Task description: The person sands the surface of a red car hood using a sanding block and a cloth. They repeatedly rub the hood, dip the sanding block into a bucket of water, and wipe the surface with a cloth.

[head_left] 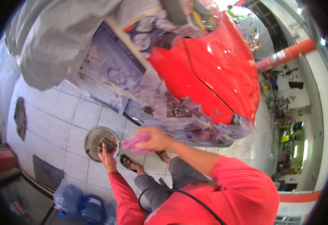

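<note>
Above a round bucket [87, 144] on the floor, my left hand [107, 156] grips a dark, flat rectangular block [109, 144]. It may be a sanding block, but its kind is not certain. My right hand [156, 138] is closed around a crumpled pink cloth [134, 143], just right of the bucket; hand and cloth are a little blurred. Beyond my hands stands a car with a glossy red front panel [216, 67], its edges wrapped in newspaper and masking sheets [156, 93]. Neither hand touches the car.
A grey cover [59, 45] drapes over the car at the upper left. Large blue water bottles [92, 208] stand at the lower left, near a dark floor mat or grate [47, 170]. A red pole [287, 55] juts in from the right. A black cable [186, 193] crosses my body.
</note>
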A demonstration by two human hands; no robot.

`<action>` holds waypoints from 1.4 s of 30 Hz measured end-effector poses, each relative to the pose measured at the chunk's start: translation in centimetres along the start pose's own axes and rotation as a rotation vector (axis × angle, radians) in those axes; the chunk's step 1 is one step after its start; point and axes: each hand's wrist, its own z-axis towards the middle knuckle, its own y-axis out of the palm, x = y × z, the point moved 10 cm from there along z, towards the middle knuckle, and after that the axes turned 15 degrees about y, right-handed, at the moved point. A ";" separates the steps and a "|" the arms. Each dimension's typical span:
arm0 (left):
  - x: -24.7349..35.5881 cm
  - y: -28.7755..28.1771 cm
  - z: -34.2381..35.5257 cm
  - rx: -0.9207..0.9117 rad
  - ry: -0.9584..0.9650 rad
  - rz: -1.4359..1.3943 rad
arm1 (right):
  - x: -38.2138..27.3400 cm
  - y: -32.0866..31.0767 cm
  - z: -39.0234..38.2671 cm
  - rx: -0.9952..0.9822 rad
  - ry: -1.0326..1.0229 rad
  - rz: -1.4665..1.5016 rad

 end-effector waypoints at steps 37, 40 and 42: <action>21.9 57.5 -18.5 -0.467 1.189 1.360 | 17.4 -63.2 -36.0 1.197 -0.183 -0.623; 15.3 59.7 -22.5 -0.176 1.312 1.481 | 17.0 -62.4 -36.9 1.222 -0.066 -0.714; 9.3 64.5 -31.8 -0.371 1.441 1.712 | 17.0 -63.6 -37.0 1.247 -0.025 -0.745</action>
